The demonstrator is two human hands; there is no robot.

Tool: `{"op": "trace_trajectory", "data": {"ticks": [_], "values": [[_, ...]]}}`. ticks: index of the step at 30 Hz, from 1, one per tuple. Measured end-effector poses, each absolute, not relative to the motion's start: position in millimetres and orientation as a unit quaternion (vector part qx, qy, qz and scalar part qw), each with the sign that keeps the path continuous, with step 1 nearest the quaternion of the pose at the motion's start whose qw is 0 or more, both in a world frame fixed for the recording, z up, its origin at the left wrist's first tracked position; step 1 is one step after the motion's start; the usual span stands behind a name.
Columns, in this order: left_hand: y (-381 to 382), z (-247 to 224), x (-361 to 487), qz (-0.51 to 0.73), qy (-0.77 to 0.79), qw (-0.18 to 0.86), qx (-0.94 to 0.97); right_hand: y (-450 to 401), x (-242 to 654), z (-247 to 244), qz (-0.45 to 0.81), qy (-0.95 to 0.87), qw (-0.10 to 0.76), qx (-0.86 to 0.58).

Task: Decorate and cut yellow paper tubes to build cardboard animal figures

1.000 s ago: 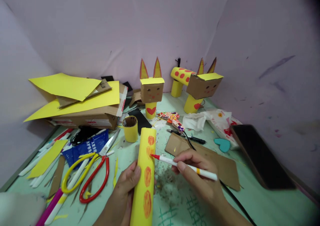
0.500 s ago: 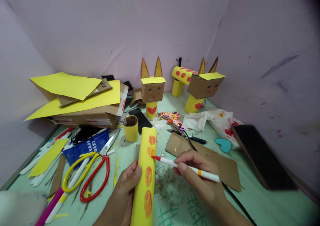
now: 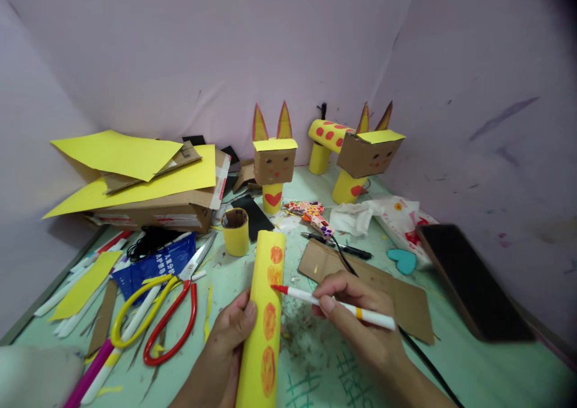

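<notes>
A long yellow paper tube (image 3: 259, 348) with a row of several red-orange ovals stands tilted at the front middle. My left hand (image 3: 232, 336) is closed round its left side, thumb on the paper. In my right hand (image 3: 360, 318) is a white marker (image 3: 333, 303) with a red tip, held like a pen. The tip touches or nearly touches the second oval from the top, which is more lightly coloured than the others. Behind the tube stand a short yellow tube (image 3: 235, 234) and a cardboard animal head (image 3: 274, 164) on a yellow neck.
Scissors (image 3: 169, 324) and several markers lie at the left, below a stack of yellow sheets (image 3: 130, 152) on cardboard. A finished-looking cardboard animal (image 3: 367, 155) stands at the back right. A glue gun (image 3: 313, 216), cardboard piece (image 3: 369, 288) and phone (image 3: 469, 282) are to the right.
The long tube has shifted very slightly to the right in my left hand. The marker tip is a little lower and further left on the second oval.
</notes>
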State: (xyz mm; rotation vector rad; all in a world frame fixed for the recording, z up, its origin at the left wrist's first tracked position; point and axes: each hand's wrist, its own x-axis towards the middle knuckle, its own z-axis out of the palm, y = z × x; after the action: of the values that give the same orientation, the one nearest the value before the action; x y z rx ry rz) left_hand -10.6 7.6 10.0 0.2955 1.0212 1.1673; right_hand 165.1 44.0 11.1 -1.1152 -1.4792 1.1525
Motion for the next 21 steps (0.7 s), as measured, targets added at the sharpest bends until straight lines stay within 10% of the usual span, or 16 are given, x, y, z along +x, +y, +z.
{"op": "trace_trajectory", "data": {"ticks": [21], "values": [[6.6,8.5,-12.3,0.519,0.451,0.716,0.123,47.5,165.3,14.9,0.428,-0.633,0.47,-0.442]]}}
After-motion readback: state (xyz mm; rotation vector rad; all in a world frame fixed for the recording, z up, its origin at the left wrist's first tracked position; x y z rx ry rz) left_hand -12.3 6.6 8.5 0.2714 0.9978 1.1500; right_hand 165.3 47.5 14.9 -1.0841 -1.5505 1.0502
